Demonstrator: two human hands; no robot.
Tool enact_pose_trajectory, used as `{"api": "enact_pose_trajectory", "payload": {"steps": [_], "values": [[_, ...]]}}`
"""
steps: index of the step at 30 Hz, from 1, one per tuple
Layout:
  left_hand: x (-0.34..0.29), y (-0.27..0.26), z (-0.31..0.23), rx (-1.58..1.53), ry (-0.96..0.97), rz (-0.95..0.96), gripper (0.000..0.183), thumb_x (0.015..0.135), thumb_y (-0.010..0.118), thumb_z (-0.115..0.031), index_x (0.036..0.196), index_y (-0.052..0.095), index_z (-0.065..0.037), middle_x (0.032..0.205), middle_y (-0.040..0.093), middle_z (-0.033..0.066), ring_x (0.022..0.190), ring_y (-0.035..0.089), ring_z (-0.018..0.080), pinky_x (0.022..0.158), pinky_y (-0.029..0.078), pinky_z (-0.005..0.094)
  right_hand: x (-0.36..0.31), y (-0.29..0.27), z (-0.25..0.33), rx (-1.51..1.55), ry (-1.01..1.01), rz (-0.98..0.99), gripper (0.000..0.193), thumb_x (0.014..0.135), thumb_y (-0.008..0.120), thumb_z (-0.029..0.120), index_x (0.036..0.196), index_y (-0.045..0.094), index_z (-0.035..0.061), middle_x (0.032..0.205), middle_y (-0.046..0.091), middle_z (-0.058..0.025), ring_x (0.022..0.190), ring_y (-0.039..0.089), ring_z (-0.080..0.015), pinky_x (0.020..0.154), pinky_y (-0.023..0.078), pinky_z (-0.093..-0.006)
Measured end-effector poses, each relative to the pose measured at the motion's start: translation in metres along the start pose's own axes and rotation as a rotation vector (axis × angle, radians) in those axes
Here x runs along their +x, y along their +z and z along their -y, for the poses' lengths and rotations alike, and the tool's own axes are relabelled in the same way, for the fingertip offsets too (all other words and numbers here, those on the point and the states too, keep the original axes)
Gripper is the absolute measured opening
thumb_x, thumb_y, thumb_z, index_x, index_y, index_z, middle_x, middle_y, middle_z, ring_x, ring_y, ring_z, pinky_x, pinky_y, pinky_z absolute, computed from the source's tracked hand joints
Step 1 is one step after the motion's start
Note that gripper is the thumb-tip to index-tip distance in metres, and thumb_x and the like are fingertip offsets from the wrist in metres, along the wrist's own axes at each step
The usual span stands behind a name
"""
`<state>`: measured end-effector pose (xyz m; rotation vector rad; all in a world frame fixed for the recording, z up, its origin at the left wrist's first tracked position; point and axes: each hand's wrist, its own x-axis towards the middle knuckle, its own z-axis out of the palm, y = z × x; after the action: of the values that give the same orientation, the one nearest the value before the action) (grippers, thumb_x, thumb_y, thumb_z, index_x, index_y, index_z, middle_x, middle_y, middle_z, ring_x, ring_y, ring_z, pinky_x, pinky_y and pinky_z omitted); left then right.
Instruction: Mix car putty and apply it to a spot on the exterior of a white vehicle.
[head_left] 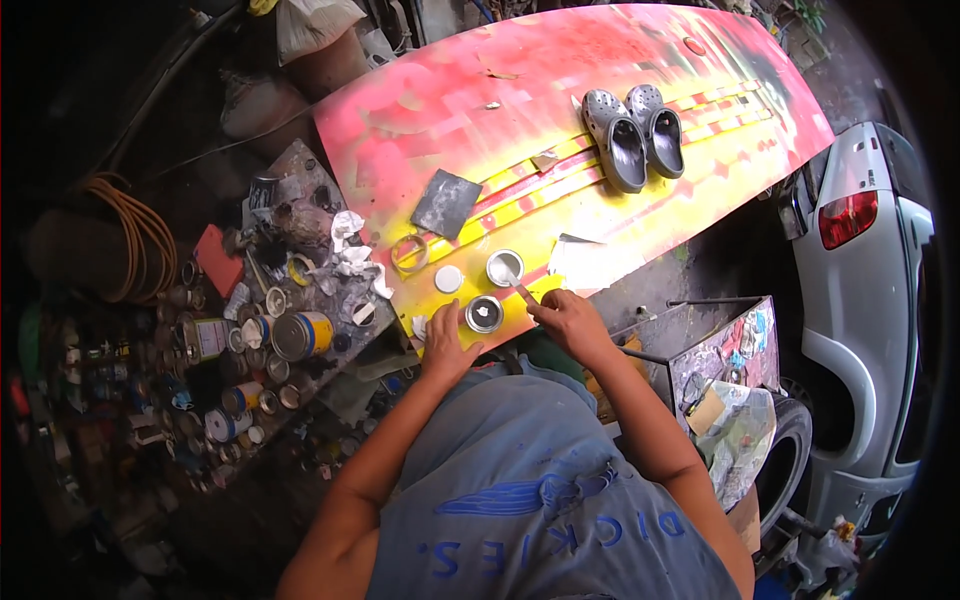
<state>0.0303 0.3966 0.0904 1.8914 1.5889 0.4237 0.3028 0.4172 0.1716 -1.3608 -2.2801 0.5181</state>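
My right hand [566, 318] grips the handle of a putty knife [521, 289], whose blade reaches into an open can of whitish paste [503, 267]. Just nearer to me stands a second open can [484, 314], dark inside with a white dab in it. Beside that can, my left hand [447, 340] rests on the board's near edge, fingers stretched out and holding nothing. A round white lid [448, 279] lies beyond my left hand. Under all of these is a large board [400, 130] sprayed pink, red and yellow.
A pair of dark clogs [624, 150], a dark square sheet [446, 204], a tape roll [410, 254] and white paper [590, 262] lie on the board. Paint cans [302, 336] crowd the left side table. At right are a metal bin [722, 345], a tire [790, 450] and a silver car [860, 300].
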Motion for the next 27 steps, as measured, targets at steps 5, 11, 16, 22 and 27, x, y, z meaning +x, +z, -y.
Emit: {"api": "enact_pose_trajectory", "payload": {"steps": [5, 11, 16, 22, 27], "values": [[0.001, 0.002, 0.008, 0.018, 0.029, -0.005, 0.096, 0.074, 0.083, -0.024, 0.151, 0.03, -0.003, 0.144, 0.039, 0.0247, 0.135, 0.038, 0.0426, 0.113, 0.033, 0.05, -0.008, -0.003, 0.006, 0.13, 0.124, -0.078, 0.028, 0.085, 0.068, 0.003, 0.112, 0.069, 0.009, 0.089, 0.062, -0.0108, 0.081, 0.063, -0.0273, 0.07, 0.051, -0.0352], [0.019, 0.006, 0.006, -0.023, 0.047, 0.087, 0.102, 0.073, 0.084, -0.024, 0.154, 0.025, -0.002, 0.144, 0.037, 0.0257, 0.134, 0.038, 0.0443, 0.113, 0.033, 0.0505, 0.003, 0.038, -0.021, 0.918, 0.917, -0.525, 0.018, 0.095, 0.065, 0.019, 0.103, 0.068, 0.0031, 0.083, 0.06, -0.0041, 0.081, 0.06, -0.0149, 0.07, 0.05, -0.0301], [0.029, 0.015, -0.001, -0.007, 0.102, 0.087, 0.099, 0.074, 0.084, -0.022, 0.152, 0.027, -0.001, 0.142, 0.04, 0.026, 0.132, 0.04, 0.0443, 0.112, 0.034, 0.0513, 0.013, 0.062, -0.047, 1.4, 1.247, -0.801, 0.026, 0.098, 0.064, 0.03, 0.11, 0.059, 0.0075, 0.096, 0.062, -0.0032, 0.081, 0.06, -0.0133, 0.07, 0.049, -0.0277], [0.032, 0.022, 0.0, -0.005, 0.156, 0.04, 0.096, 0.075, 0.081, -0.021, 0.152, 0.027, 0.0, 0.139, 0.045, 0.0266, 0.129, 0.042, 0.0449, 0.11, 0.035, 0.0528, 0.005, 0.063, -0.08, 1.584, 1.27, -0.908, 0.022, 0.099, 0.063, 0.025, 0.11, 0.054, 0.0077, 0.101, 0.064, -0.0074, 0.087, 0.068, -0.0187, 0.072, 0.053, -0.032], [0.034, 0.034, -0.007, 0.029, 0.263, 0.009, 0.098, 0.075, 0.083, -0.024, 0.15, 0.027, 0.003, 0.136, 0.048, 0.0254, 0.128, 0.044, 0.0428, 0.109, 0.036, 0.0523, -0.013, 0.029, -0.094, 1.229, 1.07, -0.532, 0.019, 0.097, 0.064, 0.023, 0.105, 0.06, 0.0056, 0.088, 0.065, -0.0032, 0.078, 0.064, -0.0132, 0.071, 0.052, -0.0281]]}}
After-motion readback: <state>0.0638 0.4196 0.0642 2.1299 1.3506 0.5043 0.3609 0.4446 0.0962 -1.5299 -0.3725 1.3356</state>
